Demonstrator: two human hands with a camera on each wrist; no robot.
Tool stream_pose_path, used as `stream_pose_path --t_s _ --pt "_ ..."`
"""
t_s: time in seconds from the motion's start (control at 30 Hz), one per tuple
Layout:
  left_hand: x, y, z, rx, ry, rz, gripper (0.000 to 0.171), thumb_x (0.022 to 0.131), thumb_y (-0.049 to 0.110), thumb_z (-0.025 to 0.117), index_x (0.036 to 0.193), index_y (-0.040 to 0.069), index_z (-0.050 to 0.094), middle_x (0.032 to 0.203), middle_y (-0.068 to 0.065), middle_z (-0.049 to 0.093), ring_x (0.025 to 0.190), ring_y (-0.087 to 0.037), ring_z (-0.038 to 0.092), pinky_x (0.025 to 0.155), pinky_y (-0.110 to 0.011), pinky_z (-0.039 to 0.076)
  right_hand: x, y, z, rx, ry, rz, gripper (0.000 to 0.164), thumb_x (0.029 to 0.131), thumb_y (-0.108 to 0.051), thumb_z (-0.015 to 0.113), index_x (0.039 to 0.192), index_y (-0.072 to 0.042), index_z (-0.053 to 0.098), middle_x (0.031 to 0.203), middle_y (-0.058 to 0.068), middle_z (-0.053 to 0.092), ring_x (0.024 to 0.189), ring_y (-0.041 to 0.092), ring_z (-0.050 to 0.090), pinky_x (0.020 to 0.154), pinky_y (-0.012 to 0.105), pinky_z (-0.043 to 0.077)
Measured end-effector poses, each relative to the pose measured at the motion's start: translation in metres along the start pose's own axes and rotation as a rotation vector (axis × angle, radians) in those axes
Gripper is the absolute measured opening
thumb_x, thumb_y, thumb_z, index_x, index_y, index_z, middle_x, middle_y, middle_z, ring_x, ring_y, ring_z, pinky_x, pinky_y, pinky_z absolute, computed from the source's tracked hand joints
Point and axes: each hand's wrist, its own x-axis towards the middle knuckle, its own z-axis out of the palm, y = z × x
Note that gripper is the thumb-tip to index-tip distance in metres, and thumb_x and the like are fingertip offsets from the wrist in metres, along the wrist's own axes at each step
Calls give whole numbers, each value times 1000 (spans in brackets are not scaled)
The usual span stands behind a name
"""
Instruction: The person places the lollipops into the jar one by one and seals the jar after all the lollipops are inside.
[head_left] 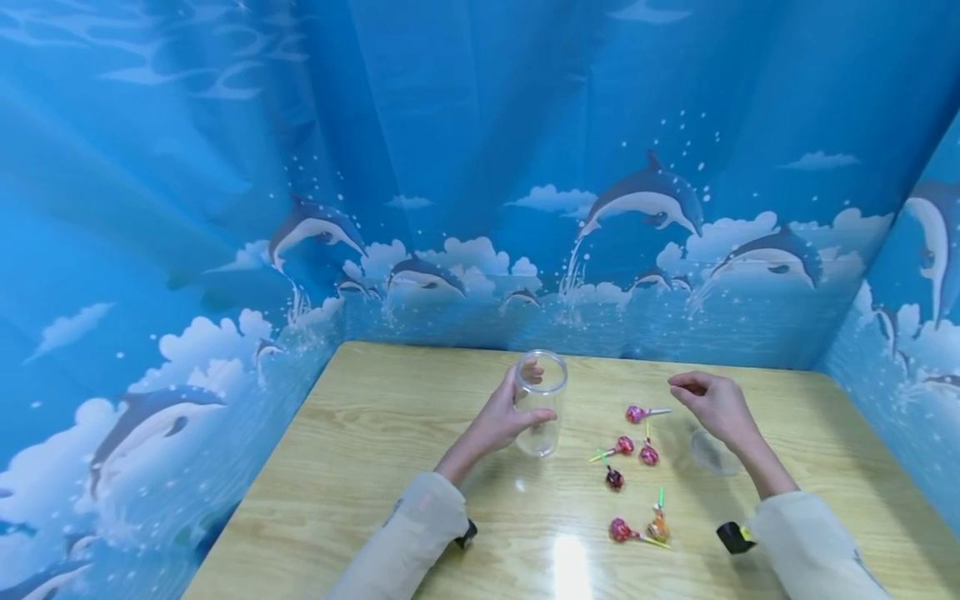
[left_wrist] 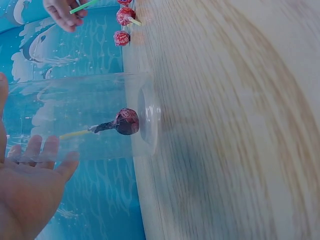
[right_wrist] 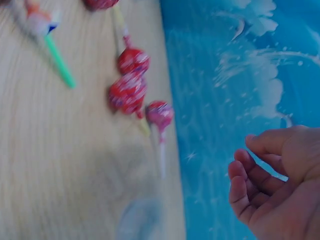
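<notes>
My left hand point(head_left: 510, 417) grips a clear plastic jar point(head_left: 542, 433), thumb on its near side and fingers round the far side. The jar stands upright with its open mouth upward. Through its wall, the left wrist view shows a dark red lollipop point(left_wrist: 127, 121) with a yellow stick. My right hand point(head_left: 712, 406) hovers over the table's right part, its fingers loosely bent. In the right wrist view that hand point(right_wrist: 280, 175) has a gap between thumb and fingers, holding nothing. Nearest it lies a pink lollipop point(head_left: 635, 414) with a white stick.
More lollipops lie between the hands: two red ones point(head_left: 624, 446) point(head_left: 648, 456), a dark one point(head_left: 614, 478), and, nearer the front, a red one point(head_left: 619, 530) beside an orange one point(head_left: 657, 527). A clear round lid point(head_left: 712, 452) rests below my right hand. A dolphin-print curtain point(head_left: 480, 250) borders the table point(head_left: 360, 467).
</notes>
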Motion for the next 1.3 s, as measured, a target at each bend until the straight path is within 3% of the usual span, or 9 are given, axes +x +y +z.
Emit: stream_pose_path --t_s 0.33,0.63,0.73,0.97,1.3 --pt "-1 1 2 18 5 -16 87 90 16 82 159 15 30 152 -10 50 142 -31 46 120 -54 33 6 32 13 -23 -91 -26 27 96 -2 68 119 12 67 98 19 72 84 24 63 61 23 53" --pt "-2 2 3 4 7 4 88 88 11 83 158 9 30 151 -14 50 141 -33 47 120 -52 33 12 46 26 -57 -114 -32 24 92 0 70 114 11 69 92 13 71 81 23 63 65 24 54" --pt "-2 1 3 6 8 0 89 88 16 84 159 11 30 151 -13 51 141 -30 47 121 -50 33 14 48 29 -64 -120 -34 24 90 1 70 112 11 69 91 14 71 81 25 64 66 28 56" --pt "-1 -1 1 12 8 -6 87 90 18 82 159 15 30 151 -11 50 142 -30 47 120 -52 33 18 52 35 -111 -124 -62 22 87 3 73 107 11 72 92 18 73 85 33 68 77 51 60" --pt "-1 -1 0 10 8 -16 86 90 20 82 159 17 31 152 -10 50 142 -29 46 121 -53 32 20 56 41 -180 -144 -67 13 92 -2 72 102 4 77 93 14 68 89 34 62 78 56 54"
